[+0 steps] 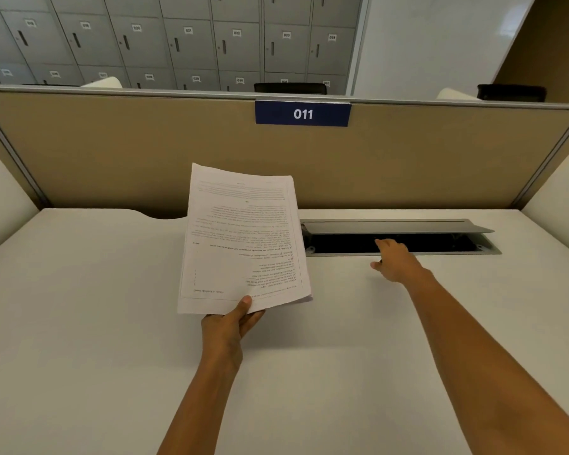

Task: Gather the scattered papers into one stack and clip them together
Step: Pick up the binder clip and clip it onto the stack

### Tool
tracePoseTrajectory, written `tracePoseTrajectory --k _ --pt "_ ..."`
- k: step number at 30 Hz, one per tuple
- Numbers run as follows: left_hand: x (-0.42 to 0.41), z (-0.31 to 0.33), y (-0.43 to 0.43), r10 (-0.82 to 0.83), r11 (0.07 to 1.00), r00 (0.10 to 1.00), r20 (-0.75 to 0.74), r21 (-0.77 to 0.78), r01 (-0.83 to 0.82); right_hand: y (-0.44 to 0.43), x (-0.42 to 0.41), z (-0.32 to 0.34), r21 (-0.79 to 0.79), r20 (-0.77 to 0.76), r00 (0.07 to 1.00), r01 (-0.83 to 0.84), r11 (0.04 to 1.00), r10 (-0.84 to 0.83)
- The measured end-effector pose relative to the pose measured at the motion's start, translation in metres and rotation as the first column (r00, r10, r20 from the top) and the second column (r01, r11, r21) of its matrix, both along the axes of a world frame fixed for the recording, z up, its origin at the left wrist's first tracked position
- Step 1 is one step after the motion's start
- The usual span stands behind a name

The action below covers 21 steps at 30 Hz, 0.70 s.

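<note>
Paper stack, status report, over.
Left hand gripping white printed paper stack off the white desk. Right hand reaching beside open grey cable tray. No clip visible.

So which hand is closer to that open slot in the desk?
The right hand: it reaches up to the near edge of the slot. The left hand is farther back and to the left, holding the papers.

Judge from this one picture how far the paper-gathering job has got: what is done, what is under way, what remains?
Done, it seems: the papers are gathered into one stack, pinched at its near edge by the left hand, and no loose sheets show on the desk. Under way: the right hand reaches toward the open cable tray; something small and dark sits beneath it, too hidden to identify. Left: no clip is on the stack yet.
</note>
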State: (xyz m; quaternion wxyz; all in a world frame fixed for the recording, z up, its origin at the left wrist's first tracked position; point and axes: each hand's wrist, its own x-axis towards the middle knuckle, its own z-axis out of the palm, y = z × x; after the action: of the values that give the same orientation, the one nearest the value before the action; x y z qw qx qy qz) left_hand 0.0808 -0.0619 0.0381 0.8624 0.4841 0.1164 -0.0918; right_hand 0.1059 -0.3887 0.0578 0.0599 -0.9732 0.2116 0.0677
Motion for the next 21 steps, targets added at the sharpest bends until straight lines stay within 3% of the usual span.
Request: tracePoseTrajectory --k 6,11,15,21 --pt "0.006 -0.007 0.003 0.027 1.0 1.0 -0.006 -0.011 -0.027 -0.017 0.003 0.008 -0.055 -0.06 0.998 -0.029 0.998 0.025" --pt "0.009 -0.006 0.003 0.049 0.999 0.999 -0.012 -0.011 -0.049 -0.017 0.001 0.017 0.143 0.023 0.992 0.119 0.983 -0.123" --pt "0.007 -0.003 0.004 0.058 0.998 0.998 0.003 -0.004 -0.058 -0.014 -0.01 0.021 0.329 0.085 0.957 0.234 0.915 -0.276" --pt "0.001 0.007 0.005 0.077 0.997 0.997 0.028 -0.01 -0.077 -0.009 -0.036 0.018 0.418 0.205 0.913 0.244 0.875 -0.353"
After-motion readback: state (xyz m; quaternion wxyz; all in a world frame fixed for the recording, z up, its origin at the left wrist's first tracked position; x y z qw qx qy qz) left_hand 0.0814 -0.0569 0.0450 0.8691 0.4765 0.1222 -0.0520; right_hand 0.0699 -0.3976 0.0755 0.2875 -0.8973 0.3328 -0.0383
